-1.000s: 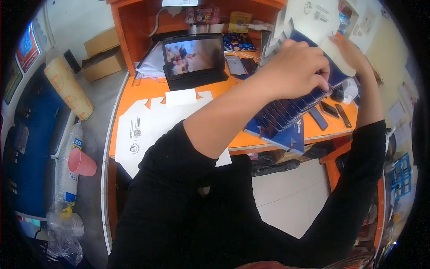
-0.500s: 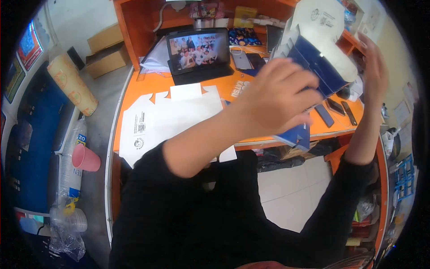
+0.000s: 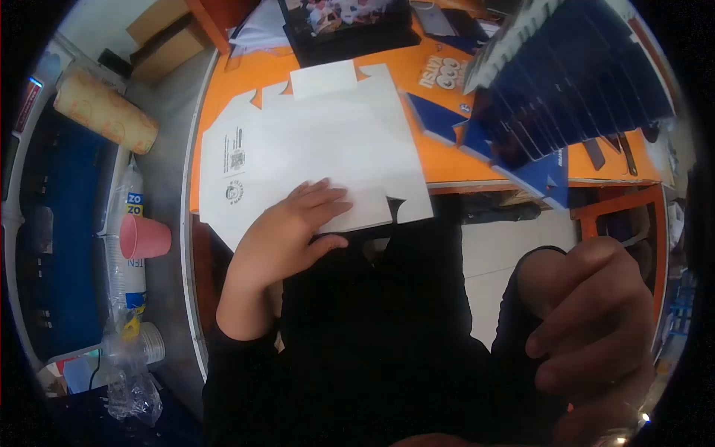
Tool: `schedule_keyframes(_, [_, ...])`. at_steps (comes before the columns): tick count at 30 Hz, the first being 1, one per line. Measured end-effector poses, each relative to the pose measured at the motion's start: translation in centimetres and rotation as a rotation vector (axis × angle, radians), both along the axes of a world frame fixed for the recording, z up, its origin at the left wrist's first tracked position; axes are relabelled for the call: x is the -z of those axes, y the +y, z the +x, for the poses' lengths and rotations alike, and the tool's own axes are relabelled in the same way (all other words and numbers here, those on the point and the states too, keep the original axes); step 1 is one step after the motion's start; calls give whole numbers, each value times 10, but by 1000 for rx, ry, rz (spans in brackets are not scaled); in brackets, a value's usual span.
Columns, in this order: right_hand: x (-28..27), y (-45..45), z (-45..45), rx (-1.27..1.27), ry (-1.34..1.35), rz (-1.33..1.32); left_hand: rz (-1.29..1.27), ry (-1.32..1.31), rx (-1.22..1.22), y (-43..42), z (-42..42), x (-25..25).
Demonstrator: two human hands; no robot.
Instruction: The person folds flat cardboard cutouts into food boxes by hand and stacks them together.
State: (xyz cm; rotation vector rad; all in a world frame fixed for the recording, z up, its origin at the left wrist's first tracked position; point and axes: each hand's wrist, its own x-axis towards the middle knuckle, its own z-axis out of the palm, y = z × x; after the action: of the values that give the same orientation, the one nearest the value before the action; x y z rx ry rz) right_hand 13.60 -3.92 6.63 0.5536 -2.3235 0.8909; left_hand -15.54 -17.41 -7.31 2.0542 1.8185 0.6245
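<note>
A white flat cardboard box blank (image 3: 320, 141) with printed marks and cut flaps lies on the orange desk, its near edge over my lap. My left hand (image 3: 290, 223) rests on the blank's near edge with fingers stretched out. Raised close to the camera at the lower right, my right hand (image 3: 596, 320) has its fingers curled in. I see nothing in it, and it touches neither the blank nor the desk. A stack of dark blue folded cartons (image 3: 566, 89) stands at the desk's right side. Blue-and-white card pieces (image 3: 514, 167) lie below it.
A tablet (image 3: 350, 22) showing a picture of people stands at the back of the desk (image 3: 246, 82), beside a phone (image 3: 432, 18). To the left are a pink cup (image 3: 145, 236), a sleeve of clear cups (image 3: 134, 194), a patterned roll (image 3: 106, 110) and cardboard boxes (image 3: 167, 37).
My left hand has come down from near the cartons onto the blank. My right hand has left the carton stack and moved toward the camera, its fingers now curled. The view has tilted down.
</note>
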Motion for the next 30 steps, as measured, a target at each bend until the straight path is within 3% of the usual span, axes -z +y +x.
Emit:
schedule_keyframes(7, [42, 15, -34, -85, 31, -190, -14, -150, -15, 9, -8, 10])
schedule_keyframes(10, [84, 28, -60, 43, 35, -364, -69, -256, -36, 12, -12, 7])
schedule_keyframes(13, [122, 45, -87, 341, -165, -458, -133, -310, -40, 16, -20, 3])
schedule_keyframes(18, [168, 76, -104, 235, -403, -729, -184, -377, -35, 24, -28, -1])
schedule_keyframes(21, [181, 85, -106, 172, -352, -685, -183, -354, -42, 30, -28, -8])
schedule_keyframes(22, [183, 84, -106, 153, -367, -753, -176, -344, -50, 32, -28, -7])
schedule_keyframes(27, [173, 90, -121, 129, -527, -604, -145, -289, -109, 30, -39, 2])
schedule_keyframes(30, [181, 92, -124, 92, -488, -598, -77, -446, -186, 25, -45, 17])
